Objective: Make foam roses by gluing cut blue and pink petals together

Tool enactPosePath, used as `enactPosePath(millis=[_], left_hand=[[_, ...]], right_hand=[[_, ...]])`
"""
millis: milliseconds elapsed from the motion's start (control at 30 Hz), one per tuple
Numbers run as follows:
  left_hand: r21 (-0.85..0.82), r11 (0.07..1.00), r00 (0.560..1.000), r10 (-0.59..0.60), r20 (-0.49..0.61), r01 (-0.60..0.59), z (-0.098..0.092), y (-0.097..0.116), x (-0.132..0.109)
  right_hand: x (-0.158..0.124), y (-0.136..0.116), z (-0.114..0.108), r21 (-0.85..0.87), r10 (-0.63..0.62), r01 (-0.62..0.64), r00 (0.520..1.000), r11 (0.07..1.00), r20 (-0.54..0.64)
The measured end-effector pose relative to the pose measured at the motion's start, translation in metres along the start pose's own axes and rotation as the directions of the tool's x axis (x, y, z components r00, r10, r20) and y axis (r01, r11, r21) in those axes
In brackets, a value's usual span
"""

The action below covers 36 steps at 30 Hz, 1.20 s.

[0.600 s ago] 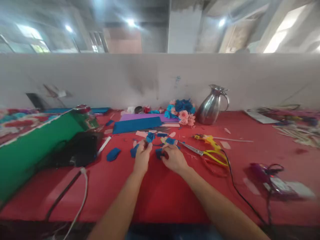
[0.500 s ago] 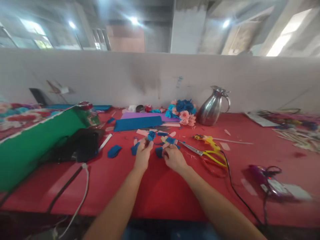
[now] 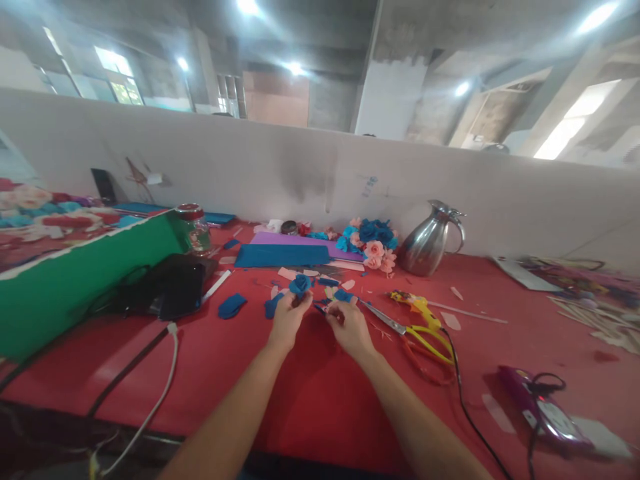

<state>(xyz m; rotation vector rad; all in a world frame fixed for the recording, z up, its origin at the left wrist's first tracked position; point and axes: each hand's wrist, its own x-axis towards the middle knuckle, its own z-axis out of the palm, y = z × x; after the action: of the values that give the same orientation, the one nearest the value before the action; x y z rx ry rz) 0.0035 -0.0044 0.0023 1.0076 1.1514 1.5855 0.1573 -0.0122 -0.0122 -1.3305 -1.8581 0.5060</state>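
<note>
My left hand (image 3: pixel 289 320) is closed, with a small blue paper rose (image 3: pixel 300 285) pinched upright at its fingertips. Close by on the right, my right hand (image 3: pixel 347 327) pinches a dark blue petal (image 3: pixel 321 308), seen nearly edge-on and apart from the rose. Loose blue petals lie around the hands: one blue petal (image 3: pixel 232 306) to the left, and another bit of blue paper (image 3: pixel 343 295) just beyond my right fingers. Scissors (image 3: pixel 400 328) with yellow and orange handles rest to the right of my right hand, beside a yellow glue gun (image 3: pixel 420 307).
Behind the hands are blue sheets (image 3: pixel 283 255), a bunch of paper flowers (image 3: pixel 373 241) and a steel jug (image 3: pixel 427 240). A green panel (image 3: pixel 95 280), black bag (image 3: pixel 173 290) and jar (image 3: pixel 193 230) stand left. A purple device (image 3: pixel 545 407) with a cord lies right on the red table (image 3: pixel 320 413).
The head view has tilted up and shifted. My left hand holds the rose more in view, and the petal at my right hand has turned from flat to nearly edge-on.
</note>
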Motion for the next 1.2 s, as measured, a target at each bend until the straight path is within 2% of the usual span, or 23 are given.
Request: enactPosePath(millis=[100,167,300,433,800,1200], left_hand=[[0.023,0.998,0.999,-0.052,0.006,0.052,0.000,0.000,-0.002],[0.036,0.992,0.992,-0.119,0.048,0.117,0.001,0.000,-0.005],[0.081,0.982,0.970,-0.184,0.157,0.173,0.004,0.000,-0.009],[0.099,0.973,0.962,-0.223,0.154,0.210,0.006,0.001,-0.010],[0.117,0.969,0.958,-0.234,0.165,0.217,0.007,0.007,-0.011],[0.108,0.965,0.956,-0.252,0.153,0.237,0.007,0.009,-0.012]], right_hand=[[0.001,0.000,0.000,0.116,0.062,-0.054,0.996,0.992,-0.069],[0.001,-0.002,0.000,0.154,0.067,-0.051,0.993,0.987,-0.099],[-0.001,-0.005,0.001,0.167,0.023,-0.006,0.995,0.986,-0.099],[-0.002,-0.007,0.002,0.164,-0.033,0.049,0.995,0.985,-0.095],[0.000,-0.003,0.005,0.171,-0.043,0.038,0.999,0.984,0.027],[-0.001,-0.014,-0.003,0.177,-0.123,0.116,0.992,0.977,0.031]])
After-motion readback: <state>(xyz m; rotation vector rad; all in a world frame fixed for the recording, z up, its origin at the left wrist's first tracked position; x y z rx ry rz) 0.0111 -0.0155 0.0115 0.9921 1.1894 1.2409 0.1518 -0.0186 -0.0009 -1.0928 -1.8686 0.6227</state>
